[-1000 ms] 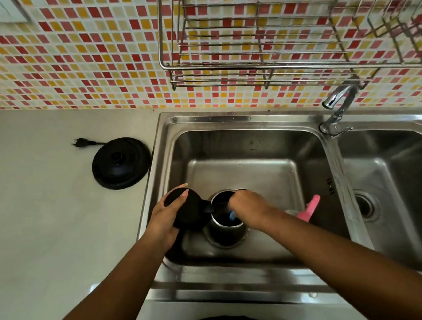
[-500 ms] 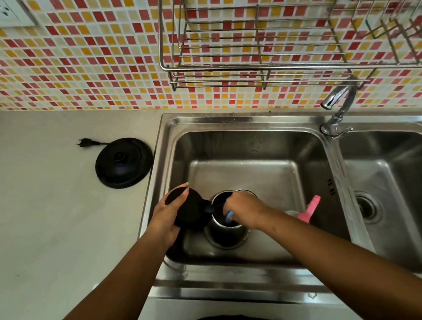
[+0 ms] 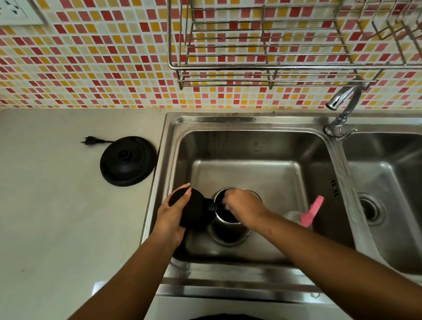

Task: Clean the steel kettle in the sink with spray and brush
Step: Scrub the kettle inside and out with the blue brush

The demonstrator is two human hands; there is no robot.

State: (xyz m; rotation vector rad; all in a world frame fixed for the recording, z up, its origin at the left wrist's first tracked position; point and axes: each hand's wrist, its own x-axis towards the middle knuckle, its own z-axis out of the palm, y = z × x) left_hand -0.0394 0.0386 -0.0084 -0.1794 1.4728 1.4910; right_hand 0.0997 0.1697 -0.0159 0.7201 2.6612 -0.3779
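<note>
The steel kettle (image 3: 225,230) stands upright in the left basin of the sink (image 3: 244,142). My left hand (image 3: 170,218) grips its black lid (image 3: 196,211), holding it tipped open to the left. My right hand (image 3: 246,205) is over the kettle's mouth, fingers closed and pointing down inside. The brush it holds is hidden by the hand and the kettle. A spray bottle with a pink trigger (image 3: 311,211) lies in the same basin, just right of my right wrist.
The black kettle base (image 3: 128,160) with its plug (image 3: 89,140) sits on the grey counter left of the sink. A tap (image 3: 342,109) stands between the two basins, the right basin (image 3: 397,195) beyond it. A wire rack (image 3: 272,54) hangs on the tiled wall above.
My right hand has dipped further into the kettle's mouth, and the blue brush handle seen before is now covered. The left hand and lid have stayed put.
</note>
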